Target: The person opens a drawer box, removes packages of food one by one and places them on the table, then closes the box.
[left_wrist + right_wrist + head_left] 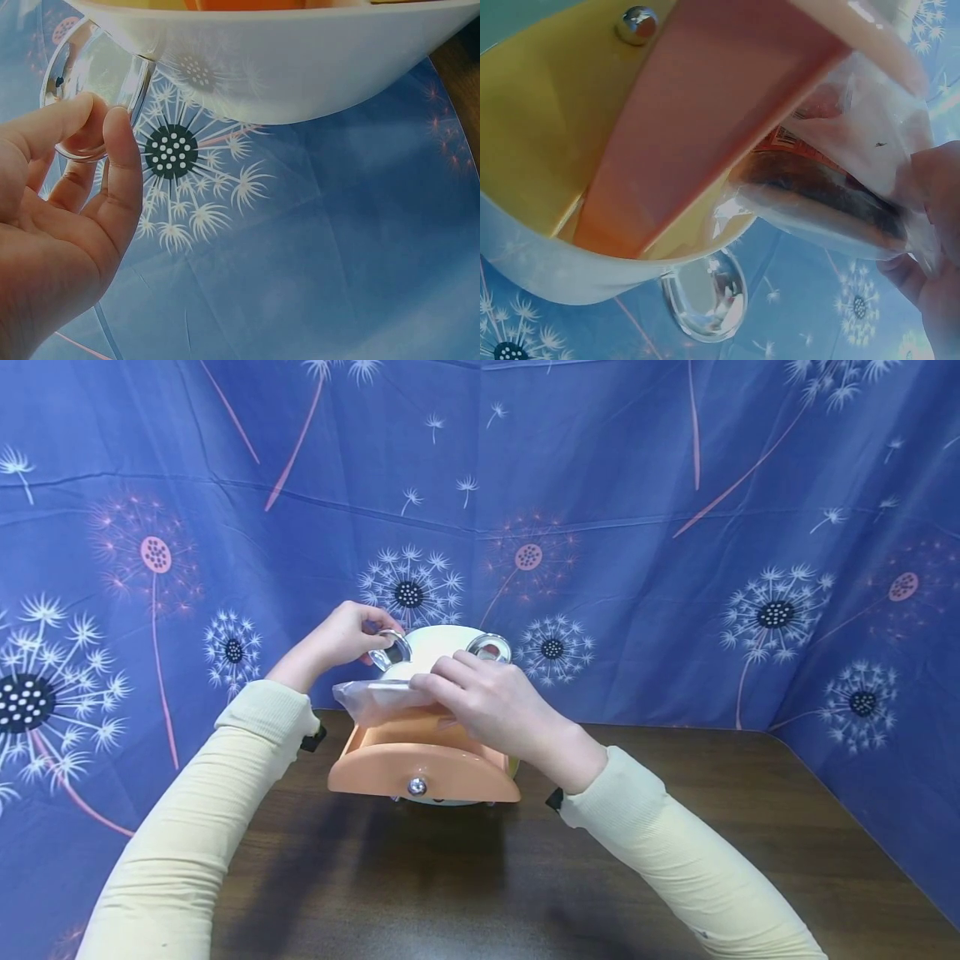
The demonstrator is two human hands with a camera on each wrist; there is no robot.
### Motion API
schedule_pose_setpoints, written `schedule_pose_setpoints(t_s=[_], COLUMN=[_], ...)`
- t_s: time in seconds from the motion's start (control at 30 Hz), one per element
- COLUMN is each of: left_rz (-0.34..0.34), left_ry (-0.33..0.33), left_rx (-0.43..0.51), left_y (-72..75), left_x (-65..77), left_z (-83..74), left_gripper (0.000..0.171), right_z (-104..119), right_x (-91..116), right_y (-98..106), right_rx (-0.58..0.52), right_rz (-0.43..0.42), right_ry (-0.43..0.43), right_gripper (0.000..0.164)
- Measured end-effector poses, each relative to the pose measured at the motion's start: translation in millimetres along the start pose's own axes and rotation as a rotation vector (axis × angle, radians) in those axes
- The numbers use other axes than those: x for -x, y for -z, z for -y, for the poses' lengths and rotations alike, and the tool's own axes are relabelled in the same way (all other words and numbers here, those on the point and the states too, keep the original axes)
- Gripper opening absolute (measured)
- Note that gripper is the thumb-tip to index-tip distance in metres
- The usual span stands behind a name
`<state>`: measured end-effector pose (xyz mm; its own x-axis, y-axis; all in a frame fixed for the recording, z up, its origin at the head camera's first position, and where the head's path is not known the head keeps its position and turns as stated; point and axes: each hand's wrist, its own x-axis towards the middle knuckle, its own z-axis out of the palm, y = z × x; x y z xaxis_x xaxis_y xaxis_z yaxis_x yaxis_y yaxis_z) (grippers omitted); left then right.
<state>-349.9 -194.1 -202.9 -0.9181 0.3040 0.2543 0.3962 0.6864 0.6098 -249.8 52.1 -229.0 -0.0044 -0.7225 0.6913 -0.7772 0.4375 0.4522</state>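
Observation:
A white rounded box [442,642] bears two shiny silver ear-like parts on top. Its orange drawer [427,764], with a silver knob [417,787], is pulled out toward me. My left hand [347,635] pinches the left silver part [105,67] between thumb and fingers. Over the drawer, my right hand [491,703] grips a clear plastic bag [375,700] by its edge. Inside the bag is something dark with orange-red printed labelling [821,180]. The right silver part [490,647] stands just behind my right hand.
A yellow drawer front [547,127] with its own silver knob sits beside the orange one. The box stands on a dark wooden table [675,827], near its back edge. Blue dandelion-print cloth [630,568] hangs behind and at both sides.

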Motion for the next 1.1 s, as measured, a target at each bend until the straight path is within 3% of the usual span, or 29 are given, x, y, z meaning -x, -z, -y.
schedule_pose_setpoints(t_s=[0.07, 0.4, 0.77, 0.97, 1.1], left_rz=[-0.003, -0.001, -0.031, -0.014, -0.01], left_ry=[-0.007, -0.02, -0.066, -0.003, 0.001], left_rx=[0.002, -0.005, -0.059, -0.008, -0.012], left_y=[-0.1, 0.2, 0.0, -0.3, -0.1], left_x=[0.3, 1.4, -0.4, 0.3, 0.3], left_z=[-0.2, -2.2, 0.3, -1.7, -0.8], left_gripper=[0.019, 0.018, 0.017, 0.02, 0.02], right_z=[1.0, 4.9, -10.7, -21.2, -29.5], right_x=[-1.4, -10.7, -7.1, 1.1, 6.3], right_y=[1.6, 18.4, 42.0, 50.5, 57.4], right_rx=[-0.008, 0.035, 0.071, 0.067, 0.089], right_rz=[-0.011, -0.096, -0.12, -0.12, -0.131], right_ry=[0.002, 0.029, 0.007, -0.033, -0.049], right_gripper=[0.046, 0.015, 0.022, 0.024, 0.025])
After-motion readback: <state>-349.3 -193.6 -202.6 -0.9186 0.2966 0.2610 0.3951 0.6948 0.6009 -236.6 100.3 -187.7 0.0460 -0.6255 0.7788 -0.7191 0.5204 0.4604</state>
